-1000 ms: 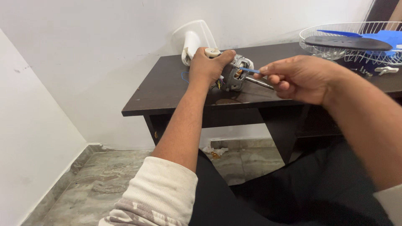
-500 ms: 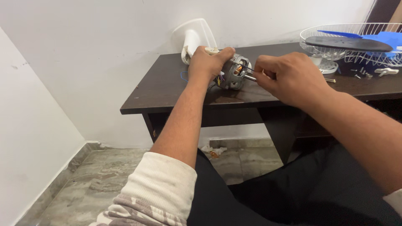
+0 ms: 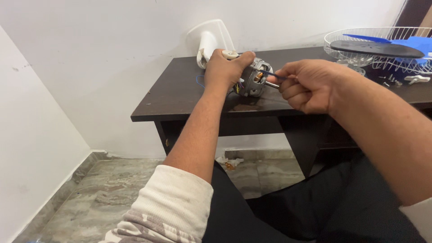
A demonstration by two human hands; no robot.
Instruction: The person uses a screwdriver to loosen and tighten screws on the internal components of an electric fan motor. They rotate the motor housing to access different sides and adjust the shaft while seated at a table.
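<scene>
Left hand (image 3: 225,68) is clenching the fan motor (image 3: 253,77) on the worktop (image 3: 180,96); right hand (image 3: 310,85) is pinching a thin tool (image 3: 270,74). Risk: the tool slipping, nicking windings.

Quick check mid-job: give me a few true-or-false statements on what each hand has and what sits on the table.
1. The left hand grips a small electric motor. True.
2. The right hand is empty. False: it holds a thin tool pointed into the motor.
3. The motor lies on the floor. False: it is at the dark table.
4. A wire fan guard sits at the table's right end. True.
5. A blue fan blade lies in the guard. True.
</scene>
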